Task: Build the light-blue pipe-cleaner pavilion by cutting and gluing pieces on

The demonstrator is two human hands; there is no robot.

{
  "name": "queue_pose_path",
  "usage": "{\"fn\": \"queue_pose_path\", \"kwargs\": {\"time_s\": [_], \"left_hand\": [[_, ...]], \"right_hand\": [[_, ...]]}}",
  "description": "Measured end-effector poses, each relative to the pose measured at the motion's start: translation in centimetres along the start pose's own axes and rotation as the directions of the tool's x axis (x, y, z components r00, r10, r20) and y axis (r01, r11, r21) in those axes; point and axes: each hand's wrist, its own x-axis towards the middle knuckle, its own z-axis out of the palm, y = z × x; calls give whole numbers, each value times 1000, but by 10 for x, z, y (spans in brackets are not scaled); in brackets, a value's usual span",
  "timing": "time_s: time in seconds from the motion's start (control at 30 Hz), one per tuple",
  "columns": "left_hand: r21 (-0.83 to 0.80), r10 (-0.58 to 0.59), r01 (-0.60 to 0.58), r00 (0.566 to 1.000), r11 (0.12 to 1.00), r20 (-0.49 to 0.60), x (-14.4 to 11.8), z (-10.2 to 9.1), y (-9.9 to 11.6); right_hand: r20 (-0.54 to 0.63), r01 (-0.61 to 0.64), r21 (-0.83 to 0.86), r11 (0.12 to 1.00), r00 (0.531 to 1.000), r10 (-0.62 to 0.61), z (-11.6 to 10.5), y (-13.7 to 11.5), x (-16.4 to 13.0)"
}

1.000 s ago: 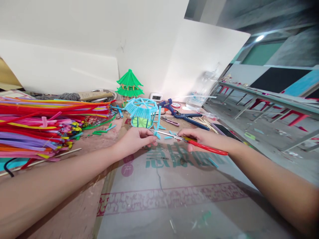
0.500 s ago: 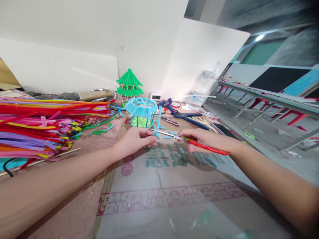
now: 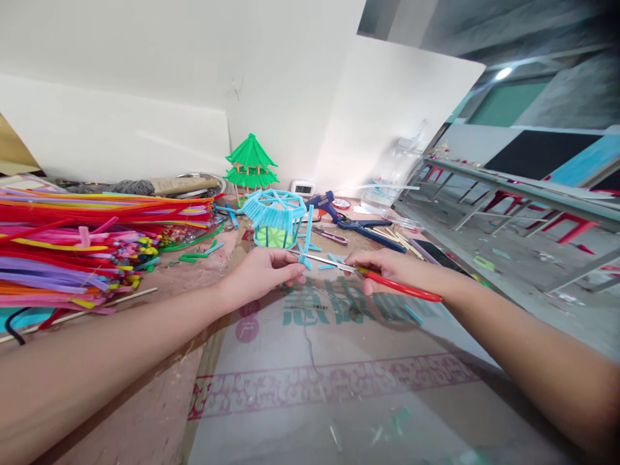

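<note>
Red-handled scissors (image 3: pixel 387 281) are gripped in the right hand (image 3: pixel 382 266), fingers curled shut around the handles; the slim metal blades run leftward and reach a short light-blue pipe cleaner piece (image 3: pixel 306 242). How far the blades are parted cannot be told.

Left hand (image 3: pixel 264 271): closed in a pinch, thumb and fingertips meeting on the lower end of the blue piece, which is held roughly upright above the board, just in front of the blue model.

Work surface: a printed cardboard sheet (image 3: pixel 339 381) with green characters and a red patterned border, laid near and centre, under both forearms.

Items catalogued on the far side:
- light-blue pipe cleaner pavilion (image 3: pixel 275 219), part-built, set on a green base, just beyond the hands;
- green pavilion model (image 3: pixel 251 165), standing behind it against the white wall;
- blue glue gun (image 3: pixel 325 205), to the right of the blue model;
- blue-handled scissors (image 3: pixel 371 231), lying right of the glue gun;
- small digital clock (image 3: pixel 303 188), against the wall.

Items on the left:
- large stack of multicoloured pipe cleaners (image 3: pixel 82 245), laid lengthwise;
- green offcuts (image 3: pixel 196 256), scattered between the stack and the left hand.
</note>
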Motion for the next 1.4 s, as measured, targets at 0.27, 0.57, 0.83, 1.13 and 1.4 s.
{"fn": "queue_pose_path", "kwargs": {"time_s": [0.27,0.57,0.83,1.13,1.4], "left_hand": [[60,-14,16,999,998,-31,-2,1,6],[94,45,-43,999,995,-17,-4,2,6],[179,117,-69,955,981,-274,-4,0,9],[154,139,-98,949,983,-284,3,-2,-3],[190,129,-89,970,978,-208,3,-2,0]], "right_hand": [[49,2,46,999,999,-4,-2,-5,0],[-27,-102,-67,993,995,100,0,13,1],[-69,-28,-233,972,998,12,13,13,2],[-63,80,-376,923,992,-112,10,-15,-2],[-305,-16,-339,941,948,-94,37,-21,35]]}}
